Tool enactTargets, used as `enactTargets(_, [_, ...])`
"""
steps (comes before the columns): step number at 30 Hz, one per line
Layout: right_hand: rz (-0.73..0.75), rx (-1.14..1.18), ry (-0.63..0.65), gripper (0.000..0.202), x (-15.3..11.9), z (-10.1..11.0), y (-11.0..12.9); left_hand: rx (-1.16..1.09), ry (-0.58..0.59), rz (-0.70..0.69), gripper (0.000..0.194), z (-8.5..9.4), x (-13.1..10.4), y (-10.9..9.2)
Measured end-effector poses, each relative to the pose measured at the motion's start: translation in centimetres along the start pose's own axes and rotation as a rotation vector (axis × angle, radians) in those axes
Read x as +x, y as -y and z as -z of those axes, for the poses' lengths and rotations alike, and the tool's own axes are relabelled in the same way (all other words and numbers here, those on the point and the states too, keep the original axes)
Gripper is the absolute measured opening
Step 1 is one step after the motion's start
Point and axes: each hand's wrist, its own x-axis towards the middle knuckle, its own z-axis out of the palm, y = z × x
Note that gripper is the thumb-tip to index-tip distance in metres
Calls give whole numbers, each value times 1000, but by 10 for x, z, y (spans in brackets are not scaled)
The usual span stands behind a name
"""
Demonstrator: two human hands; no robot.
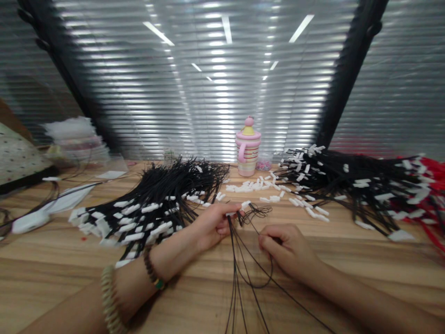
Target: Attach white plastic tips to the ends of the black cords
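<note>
My left hand (212,223) is closed, thumb and fingers pinching a white connector (230,214) from which several thin black wires (235,264) hang toward the table's front edge. Another small white connector (246,204) shows just past the fingertips, beside a small tangle of black wire (259,211). My right hand (288,246) is closed too, thumb and forefinger pinching one black wire that runs up toward the left hand. A loop of wire droops between both hands. Left of my left hand lies a thick bundle of black wires (181,178) with white connector ends (134,236).
Loose white connectors (255,185) are scattered ahead on the wooden table (194,301). Behind them stands a pink cup (248,150). Another black wire bundle (333,171) lies right, with red wires (436,174) beyond. A white device (31,221) and stacked plastic containers (78,139) sit left.
</note>
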Motion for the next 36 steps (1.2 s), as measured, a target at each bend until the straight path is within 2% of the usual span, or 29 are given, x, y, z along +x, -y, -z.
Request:
enactTargets(17, [-53,91,18,23,0,-1,0,72,12,-80,10,-3,-2,1])
enactTargets(24, [-90,147,27,23,1,-1,-1,159,36,-100,16,2,0,4])
enactTargets(32, [-222,237,38,24,4,-2,-1,192,15,-159,21,5,2,9])
enactTargets(36, [-196,245,45,24,5,-1,-2,211,5,-180,22,4,2,11])
